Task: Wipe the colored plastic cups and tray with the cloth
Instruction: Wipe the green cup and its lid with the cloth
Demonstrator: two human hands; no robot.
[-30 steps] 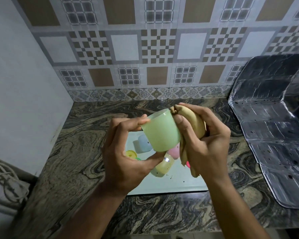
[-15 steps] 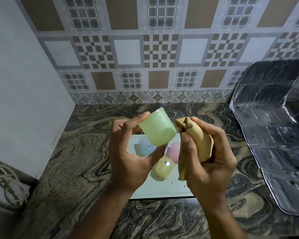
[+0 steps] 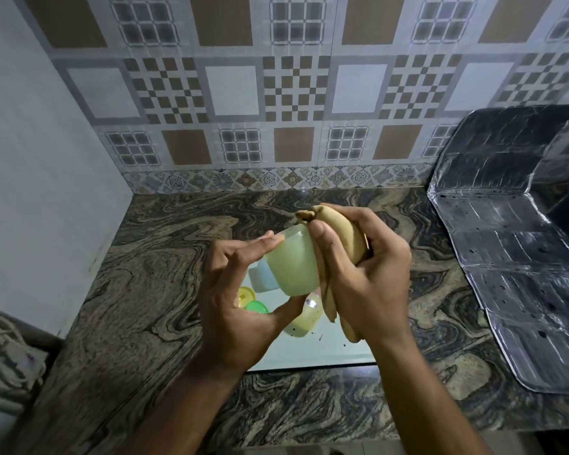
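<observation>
Two hands are raised above the tray (image 3: 335,356). Your left hand (image 3: 240,300) grips the pale green cup (image 3: 293,264) between fingers and thumb, tilted on its side. Your right hand (image 3: 365,274) clenches the tan cloth (image 3: 345,238), pressed against the cup's wall. A blue cup (image 3: 262,277) and a yellow cup (image 3: 304,320) lie on the tray below

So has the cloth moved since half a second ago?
Yes. The cloth in the right hand was held apart from the green cup; now it presses against the cup's side, nearer the left hand, above the tray.
</observation>
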